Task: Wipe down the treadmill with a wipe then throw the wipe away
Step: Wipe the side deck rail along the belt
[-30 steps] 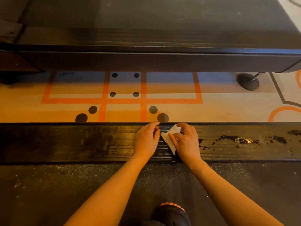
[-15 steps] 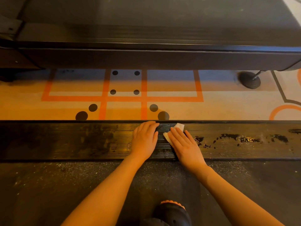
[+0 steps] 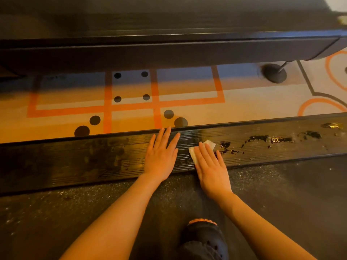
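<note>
From the head camera, a dark ribbed side rail (image 3: 93, 162) of the treadmill runs across the middle, its grooves lengthwise, glossy near the hands and chipped to the right, where ragged patches (image 3: 262, 138) show bright flecks. The left hand (image 3: 160, 158) lies flat on the rail, fingers straight and a little spread, holding nothing. Just beside it the right hand (image 3: 211, 166) presses down flat with straight fingers on a white wipe (image 3: 210, 144); the wipe is crumpled and thin, lying on the rail, and mostly hidden under the fingers, so only a corner beyond the fingertips and a strip along the left edge of the hand show. Nearer the camera lies the belt (image 3: 65, 222), matte black, grainy, speckled with pale dust. Beyond the rail the floor (image 3: 244, 109) is pale and smooth-looking, printed with orange lines, part of an orange ring at the right edge, and black dots. A second dark machine (image 3: 169, 53) fills the top, cut off by the frame, with a round black foot (image 3: 275, 73) on a thin stem resting on the floor. At the bottom a dark perforated shoe (image 3: 203, 241) with an orange trim is cut off by the frame edge. Both forearms are bare.
</note>
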A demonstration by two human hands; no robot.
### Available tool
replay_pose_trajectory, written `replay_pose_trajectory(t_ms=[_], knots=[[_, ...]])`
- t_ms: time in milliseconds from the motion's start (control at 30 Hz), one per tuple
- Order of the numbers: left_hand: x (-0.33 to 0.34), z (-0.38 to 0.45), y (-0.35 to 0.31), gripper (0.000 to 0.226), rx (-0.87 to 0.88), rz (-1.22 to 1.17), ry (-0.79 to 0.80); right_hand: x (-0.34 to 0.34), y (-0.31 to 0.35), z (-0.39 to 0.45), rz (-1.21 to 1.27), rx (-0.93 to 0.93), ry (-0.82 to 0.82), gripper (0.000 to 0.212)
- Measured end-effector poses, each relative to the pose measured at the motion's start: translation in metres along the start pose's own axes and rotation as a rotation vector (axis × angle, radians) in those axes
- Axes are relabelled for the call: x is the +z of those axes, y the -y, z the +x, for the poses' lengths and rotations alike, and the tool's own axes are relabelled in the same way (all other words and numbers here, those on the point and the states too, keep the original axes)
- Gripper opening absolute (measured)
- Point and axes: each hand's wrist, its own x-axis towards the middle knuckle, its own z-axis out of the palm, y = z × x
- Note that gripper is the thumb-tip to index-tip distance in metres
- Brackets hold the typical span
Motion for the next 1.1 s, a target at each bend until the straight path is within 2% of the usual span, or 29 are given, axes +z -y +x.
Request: replay_pose_trajectory(t_ms=[167,333,467,667,833,1000,1100], knots=[[-0.004,-0.002,0.005,0.057,0.034,0.033,0.041,-0.005,0.008,0.011,0.065,0.210,0.017,0.059],[-0.005,-0.004,0.007,0.058,0.032,-0.002,0.052,0.007,0.045,-0.011,-0.008,0.100,0.060,0.057],[-0.004,-0.004,0.011,0.059,0.065,-0.009,0.061,0.005,0.037,-0.011,-0.113,0.069,0.111,0.058],[-0.003,-0.002,0.017,0.060,0.109,-0.008,0.088,-0.010,-0.009,-0.026,-0.127,0.195,0.123,0.057],[0.000,0.000,0.005,0.059,0.041,0.004,0.044,-0.017,-0.023,-0.010,-0.168,0.056,0.161,0.058],[0.012,0.002,0.002,0.059,-0.010,-0.010,-0.065,-0.029,-0.023,0.035,-0.063,0.033,0.122,0.058],[0.012,0.002,-0.001,0.059,-0.018,0.052,-0.028,-0.033,-0.025,0.068,-0.130,-0.145,0.102,0.057]])
